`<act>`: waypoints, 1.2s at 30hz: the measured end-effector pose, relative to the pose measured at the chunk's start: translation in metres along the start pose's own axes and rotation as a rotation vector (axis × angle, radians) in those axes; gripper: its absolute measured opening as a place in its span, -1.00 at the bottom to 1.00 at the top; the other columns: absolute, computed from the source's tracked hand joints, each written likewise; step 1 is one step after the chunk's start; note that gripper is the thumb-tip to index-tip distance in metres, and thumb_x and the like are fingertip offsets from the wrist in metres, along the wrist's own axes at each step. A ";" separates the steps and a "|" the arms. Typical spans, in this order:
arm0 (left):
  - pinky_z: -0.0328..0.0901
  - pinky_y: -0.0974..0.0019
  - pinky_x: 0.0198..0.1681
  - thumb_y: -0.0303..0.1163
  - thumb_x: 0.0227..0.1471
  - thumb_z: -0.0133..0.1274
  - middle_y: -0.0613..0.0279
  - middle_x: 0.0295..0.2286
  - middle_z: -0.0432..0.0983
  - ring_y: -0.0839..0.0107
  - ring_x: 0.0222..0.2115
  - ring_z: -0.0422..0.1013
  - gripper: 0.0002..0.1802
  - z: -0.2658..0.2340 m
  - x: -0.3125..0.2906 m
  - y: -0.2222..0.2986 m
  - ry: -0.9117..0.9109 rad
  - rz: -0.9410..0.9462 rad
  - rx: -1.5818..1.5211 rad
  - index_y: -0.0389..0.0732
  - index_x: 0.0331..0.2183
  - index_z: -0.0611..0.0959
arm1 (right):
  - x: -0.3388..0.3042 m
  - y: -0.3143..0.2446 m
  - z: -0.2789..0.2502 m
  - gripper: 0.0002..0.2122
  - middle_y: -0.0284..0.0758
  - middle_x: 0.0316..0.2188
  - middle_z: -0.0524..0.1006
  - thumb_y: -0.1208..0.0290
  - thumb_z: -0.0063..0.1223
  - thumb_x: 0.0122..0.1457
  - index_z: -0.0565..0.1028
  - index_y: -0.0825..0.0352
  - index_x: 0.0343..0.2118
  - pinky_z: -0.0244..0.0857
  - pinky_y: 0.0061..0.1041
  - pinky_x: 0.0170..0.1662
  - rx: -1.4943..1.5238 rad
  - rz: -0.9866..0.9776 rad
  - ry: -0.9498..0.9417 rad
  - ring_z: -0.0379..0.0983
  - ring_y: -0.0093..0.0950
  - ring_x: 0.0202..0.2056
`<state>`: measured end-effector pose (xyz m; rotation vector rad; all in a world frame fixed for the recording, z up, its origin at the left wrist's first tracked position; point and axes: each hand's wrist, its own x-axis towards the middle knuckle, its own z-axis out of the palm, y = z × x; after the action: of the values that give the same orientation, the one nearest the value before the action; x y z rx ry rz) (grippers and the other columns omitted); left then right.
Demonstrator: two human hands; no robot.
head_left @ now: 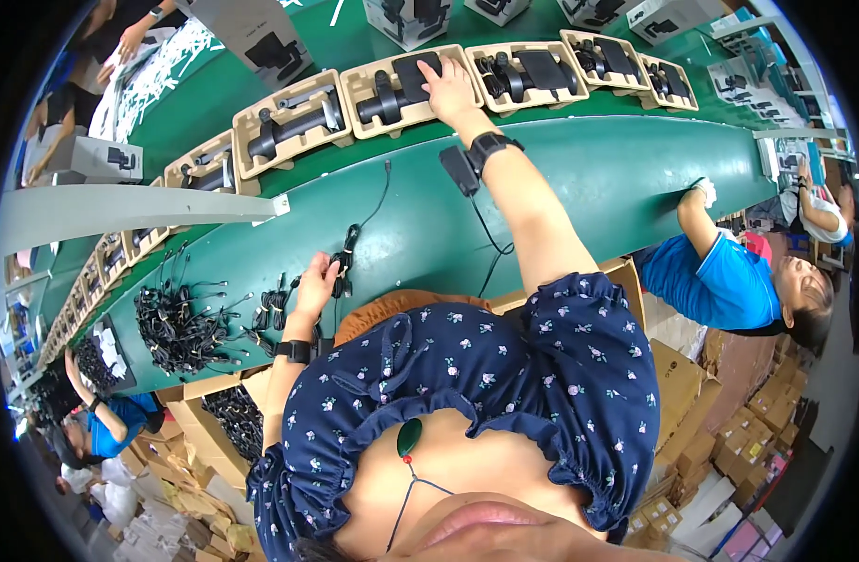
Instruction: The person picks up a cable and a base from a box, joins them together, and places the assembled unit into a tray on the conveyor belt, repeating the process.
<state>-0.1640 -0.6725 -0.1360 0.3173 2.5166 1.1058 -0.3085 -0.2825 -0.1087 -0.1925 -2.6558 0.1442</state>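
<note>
My right hand [448, 91] reaches to the far side of the bench, fingers stretched over the edge of a flat black plate [413, 75] in a moulded cardboard tray [366, 79]. In the same tray, left of the plate, lies a black cylindrical stand part [384, 101]. Nearer me, my left hand [315, 285] is closed at the edge of a tied black cable bundle [346, 258], whose loose end runs away across the green surface. To its left lie more tied cables [274, 303] and a large heap of black cables [172, 323].
Similar trays [289, 126] form a long row along the far side. White product boxes [261, 47] stand behind them. A grey metal bar [139, 208] crosses at left. An open carton of cables [231, 421] is beside me. Co-workers in blue [720, 281] are at both sides.
</note>
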 end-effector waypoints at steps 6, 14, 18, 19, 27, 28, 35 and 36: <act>0.21 0.51 -0.49 -0.40 0.00 -0.01 0.28 -0.57 0.44 0.59 -0.54 0.33 -0.77 -0.018 0.006 0.030 -0.070 -0.037 -0.073 -0.28 -0.27 0.40 | -0.046 -0.102 -0.070 -0.69 -0.15 -0.24 0.43 0.29 0.02 -0.08 0.44 0.32 -0.24 0.22 -0.35 -0.10 0.480 -0.359 -0.297 0.35 -0.24 -0.18; 0.30 0.33 -0.19 -0.59 -0.17 0.09 0.11 -0.35 0.43 0.34 -0.30 0.40 -0.56 -0.032 0.003 0.092 -0.083 0.169 -0.110 -0.29 -0.18 0.33 | -0.113 -0.167 -0.132 -0.59 -0.15 -0.36 0.49 0.11 -0.09 0.04 0.33 0.22 -0.08 0.26 -0.32 -0.24 0.593 -0.426 -0.831 0.41 -0.23 -0.26; 0.18 0.24 -0.03 -0.54 -0.19 0.13 -0.02 -0.08 0.22 0.24 -0.08 0.25 -0.26 -0.043 0.001 0.101 0.173 0.404 0.031 -0.26 0.03 0.13 | -0.105 -0.140 -0.120 -0.73 -0.28 -0.53 0.52 0.21 -0.17 0.10 0.40 0.31 -0.27 0.29 -0.36 -0.38 0.457 -0.335 -0.718 0.47 -0.33 -0.45; 0.18 0.24 -0.03 -0.54 -0.19 0.13 -0.02 -0.08 0.22 0.24 -0.08 0.25 -0.26 -0.044 0.002 0.095 0.176 0.416 0.031 -0.26 0.03 0.13 | -0.102 -0.137 -0.123 -0.73 -0.28 -0.53 0.52 0.21 -0.17 0.10 0.40 0.31 -0.27 0.29 -0.36 -0.38 0.451 -0.334 -0.708 0.47 -0.33 -0.45; -0.04 0.25 0.10 -0.26 -0.14 0.14 0.10 0.03 0.10 0.32 0.07 0.04 -0.09 -0.016 0.004 0.139 -0.385 0.128 -0.816 -0.24 0.11 -0.05 | -0.118 -0.156 -0.121 -0.79 -0.36 -0.48 0.39 0.36 -0.25 0.20 0.24 0.37 -0.19 0.25 -0.63 -0.35 1.781 0.486 -0.639 0.31 -0.61 -0.46; 0.05 0.25 0.05 -0.25 -0.13 0.12 0.13 -0.07 0.21 0.33 -0.04 0.16 -0.15 -0.005 0.006 0.129 -0.377 0.142 -0.819 -0.24 0.08 0.01 | -0.119 -0.167 -0.123 -0.77 -0.37 -0.49 0.38 0.33 -0.20 0.18 0.24 0.37 -0.19 0.24 -0.63 -0.37 1.727 0.457 -0.618 0.29 -0.62 -0.47; 0.20 0.44 -0.47 -0.34 0.04 -0.08 0.35 -0.61 0.31 0.52 -0.69 0.22 -0.79 -0.007 0.015 0.096 -0.696 -0.005 -0.905 -0.25 -0.30 0.39 | -0.113 -0.144 -0.135 -0.69 -0.46 -0.70 0.30 0.19 -0.13 0.15 0.27 0.34 -0.21 0.07 -0.68 -0.69 1.645 0.508 -0.460 0.13 -0.72 -0.72; 0.20 0.44 -0.47 -0.34 0.04 -0.08 0.35 -0.61 0.31 0.52 -0.69 0.22 -0.79 -0.007 0.013 0.090 -0.703 0.005 -0.901 -0.25 -0.30 0.39 | -0.112 -0.138 -0.139 -0.74 -0.47 -0.70 0.31 0.20 -0.14 0.15 0.29 0.31 -0.26 0.05 -0.71 -0.69 1.624 0.501 -0.498 0.13 -0.73 -0.73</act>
<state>-0.1735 -0.6133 -0.0679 0.3583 1.2617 1.6296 -0.1612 -0.4272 -0.0173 -0.2484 -1.9497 2.5107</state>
